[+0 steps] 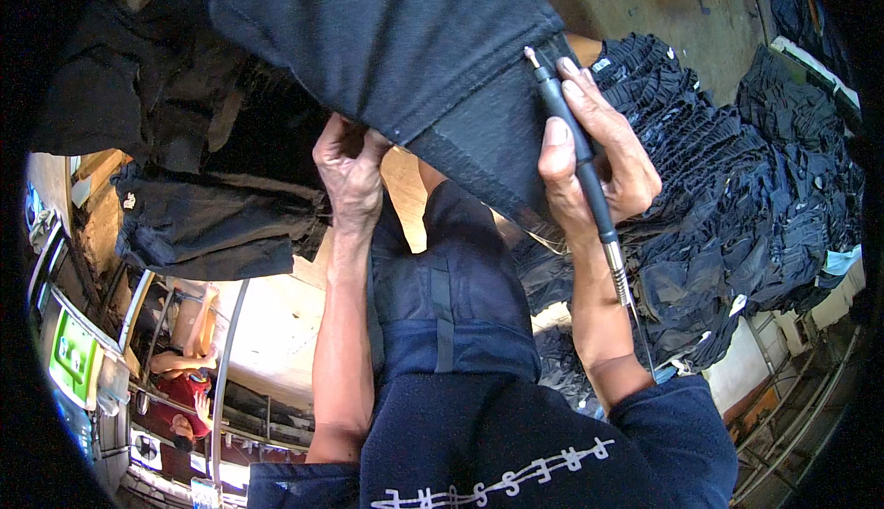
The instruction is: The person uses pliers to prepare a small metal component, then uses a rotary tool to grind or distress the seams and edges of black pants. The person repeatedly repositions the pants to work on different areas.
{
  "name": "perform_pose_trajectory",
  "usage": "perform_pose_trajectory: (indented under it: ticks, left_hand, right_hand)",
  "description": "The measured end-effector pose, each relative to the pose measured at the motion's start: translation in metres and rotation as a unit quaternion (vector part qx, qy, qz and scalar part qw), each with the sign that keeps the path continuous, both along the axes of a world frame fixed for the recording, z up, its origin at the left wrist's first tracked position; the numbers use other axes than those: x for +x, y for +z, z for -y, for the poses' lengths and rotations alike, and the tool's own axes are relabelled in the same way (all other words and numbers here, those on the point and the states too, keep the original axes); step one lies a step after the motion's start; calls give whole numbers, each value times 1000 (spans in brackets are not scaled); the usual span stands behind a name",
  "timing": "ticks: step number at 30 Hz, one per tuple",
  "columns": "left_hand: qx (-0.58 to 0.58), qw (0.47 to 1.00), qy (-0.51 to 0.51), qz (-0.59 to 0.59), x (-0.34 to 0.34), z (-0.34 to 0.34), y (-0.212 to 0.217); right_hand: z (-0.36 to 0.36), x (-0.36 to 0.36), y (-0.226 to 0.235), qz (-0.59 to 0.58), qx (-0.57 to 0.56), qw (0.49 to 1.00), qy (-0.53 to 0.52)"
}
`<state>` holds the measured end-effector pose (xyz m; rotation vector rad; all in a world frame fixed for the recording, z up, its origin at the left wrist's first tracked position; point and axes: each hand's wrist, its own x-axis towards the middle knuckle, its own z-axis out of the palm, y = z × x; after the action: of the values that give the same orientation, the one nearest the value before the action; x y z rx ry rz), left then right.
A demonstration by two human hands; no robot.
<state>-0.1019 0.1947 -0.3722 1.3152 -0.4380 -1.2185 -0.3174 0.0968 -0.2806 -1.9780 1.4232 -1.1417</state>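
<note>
A dark denim-like garment piece (396,40) with a stitched seam spreads across the upper middle. My left hand (350,173) is closed, pinching its lower edge near the seam's end. In my right hand (603,145) is a black pen-shaped rotary tool (582,145), gripped between thumb and fingers. Its small pale tip points up and away, close to the garment's right edge; whether it touches the cloth I cannot tell. A metal spring and thin cable trail from the tool's rear end along my right forearm. The fabric's lower right corner hangs beside my right thumb.
A large heap of gathered black garments (718,187) fills the right side. More dark garments (212,224) lie at the left over a pale wooden surface. Another person in red (180,394) sits at the lower left, near metal rails and a green-and-white package (75,348).
</note>
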Motion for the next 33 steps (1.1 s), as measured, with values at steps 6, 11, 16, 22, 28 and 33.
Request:
perform_pose_trajectory:
  ticks: [6,11,16,22,28,33]
  left_hand:
    - [-18,999,-21,23,3,4,-2]
    - [-25,998,-46,30,6,4,-12]
    - [-55,996,-64,-1,8,4,-14]
    - [-25,1000,11,-3,-1,9,-12]
    - [-16,999,-28,21,6,6,-10]
    - [115,973,-124,158,24,3,36]
  right_hand:
    - [0,1,1,-8,13,1000,-19]
    - [3,-2,-3,-25,5,998,53]
    - [5,-1,-4,-16,-14,996,87]
    - [6,0,-8,-5,-35,993,110]
    - [5,-2,-1,35,-17,990,138]
    - [10,-22,7,289,99,942,-140]
